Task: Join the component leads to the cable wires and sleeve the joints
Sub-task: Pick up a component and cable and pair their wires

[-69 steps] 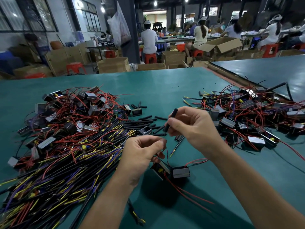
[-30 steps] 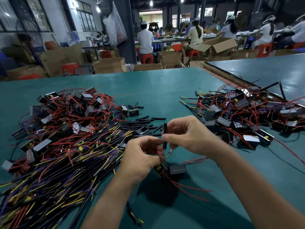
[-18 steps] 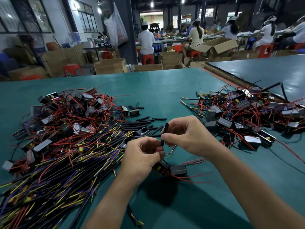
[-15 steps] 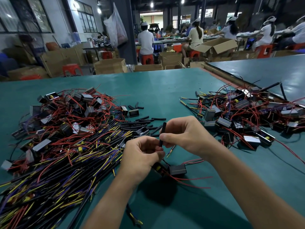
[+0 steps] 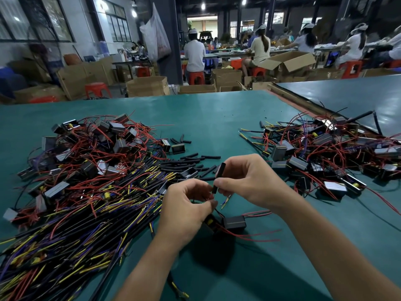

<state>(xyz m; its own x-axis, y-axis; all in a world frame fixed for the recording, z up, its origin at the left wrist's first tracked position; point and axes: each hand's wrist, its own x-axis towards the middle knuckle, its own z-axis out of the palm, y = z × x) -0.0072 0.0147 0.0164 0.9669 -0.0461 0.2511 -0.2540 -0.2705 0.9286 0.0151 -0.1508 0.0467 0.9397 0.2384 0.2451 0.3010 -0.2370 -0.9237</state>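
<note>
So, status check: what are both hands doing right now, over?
Right hand pinches black sleeve. Left hand pinches wires just below it, component beneath. Wire piles either side, not blocking.

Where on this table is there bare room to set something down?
Bare: the far middle of the green table, between the left heap of red, yellow and black wires and the right wire heap; also its near right corner. Crowded: both heaps, and the short black sleeves between.

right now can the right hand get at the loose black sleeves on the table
Probably yes: the loose sleeves lie uncovered on the table just beyond the right hand, with nothing between. But it is pinching a black sleeve, so it would need freeing first.
</note>
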